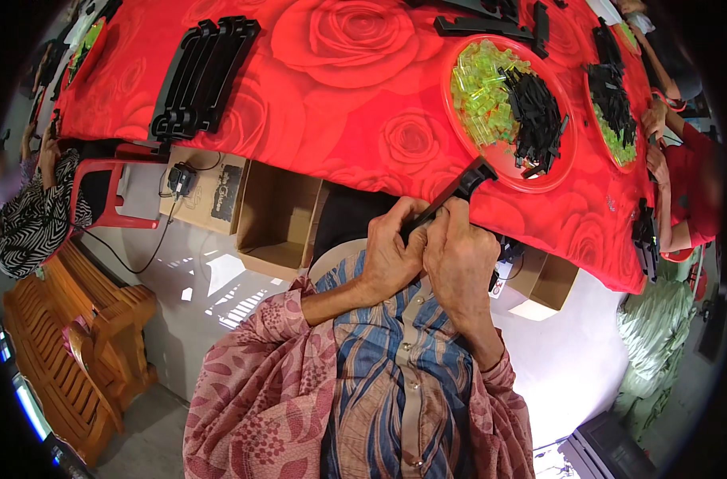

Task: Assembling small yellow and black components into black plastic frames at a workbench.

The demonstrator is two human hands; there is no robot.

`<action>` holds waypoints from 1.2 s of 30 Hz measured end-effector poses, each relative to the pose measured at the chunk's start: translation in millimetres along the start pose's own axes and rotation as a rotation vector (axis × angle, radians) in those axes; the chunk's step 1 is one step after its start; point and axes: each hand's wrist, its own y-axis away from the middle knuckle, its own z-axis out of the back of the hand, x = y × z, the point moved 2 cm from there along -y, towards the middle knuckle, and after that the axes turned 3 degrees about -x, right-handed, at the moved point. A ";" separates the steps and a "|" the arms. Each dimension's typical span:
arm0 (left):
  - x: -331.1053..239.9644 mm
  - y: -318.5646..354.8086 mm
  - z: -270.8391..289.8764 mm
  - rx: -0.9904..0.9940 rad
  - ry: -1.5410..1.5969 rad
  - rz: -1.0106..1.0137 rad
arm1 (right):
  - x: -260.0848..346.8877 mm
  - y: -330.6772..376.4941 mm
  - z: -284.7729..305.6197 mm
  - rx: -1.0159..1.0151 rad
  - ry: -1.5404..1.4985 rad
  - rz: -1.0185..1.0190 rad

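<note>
Close together at the table's near edge, both my hands grip a long black plastic part (456, 185). My left hand (397, 246) is closed around its near end, fingers bent and thumb pressed in. Alongside it, my right hand (459, 263) is closed on the same part, its back facing up and hiding the fingertips. The part slants up and right, its wider far end near a red round tray (572, 164). In that tray lie yellow-green translucent small pieces (483, 84) on the left and thin black strips (537, 120) on the right.
A stack of long black parts (204, 77) lies on the red rose-patterned tablecloth (339, 112), and more black parts (487, 30) lie beyond the tray. Below are an open cardboard box (277, 219) and a wooden bench (68, 343). People sit at both sides, one in a red top (693, 180).
</note>
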 end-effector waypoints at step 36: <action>10.6 -9.9 4.0 -0.029 -0.120 0.206 | -16.6 3.2 -35.3 -0.076 -0.191 -0.241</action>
